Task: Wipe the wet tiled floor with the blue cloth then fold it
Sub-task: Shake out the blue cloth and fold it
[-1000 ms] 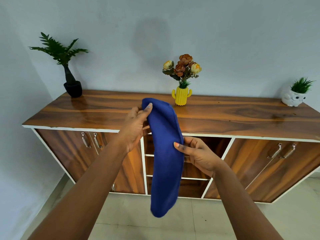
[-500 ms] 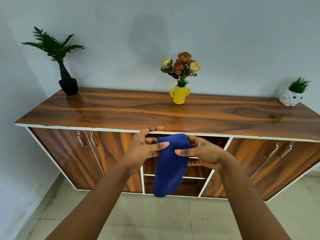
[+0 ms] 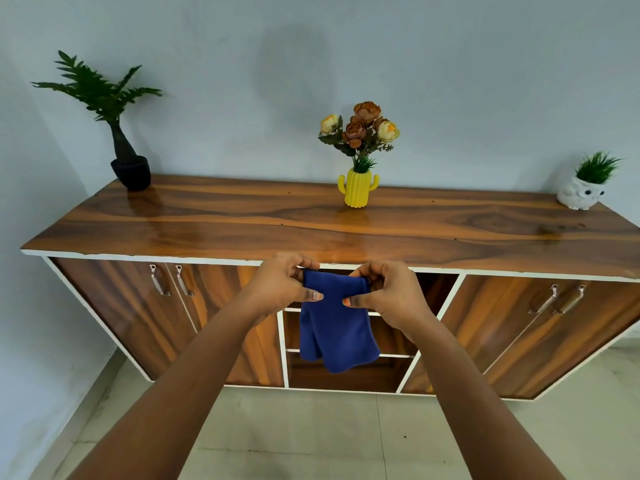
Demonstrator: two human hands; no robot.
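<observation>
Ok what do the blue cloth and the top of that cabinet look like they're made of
The blue cloth looks like soft fleece or microfibre: matte, fuzzy, drooping in limp folds from the left hand and right hand. The cabinet top looks like glossy wood-grain laminate or varnished veneer; it mirrors the yellow vase, and its white edge is chipped.

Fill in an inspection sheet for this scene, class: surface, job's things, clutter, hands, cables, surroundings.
Surface: tiled floor, pale, a few dark specks.
Job's things: blue cloth, folded over, hanging in the air before the sideboard.
Clutter: nothing seen on the floor.
Hands: left hand and right hand each pinch a top corner of the cloth.
Cables: nothing seen.
Surroundings: fern pot, yellow flower vase, white owl planter on the sideboard.
</observation>
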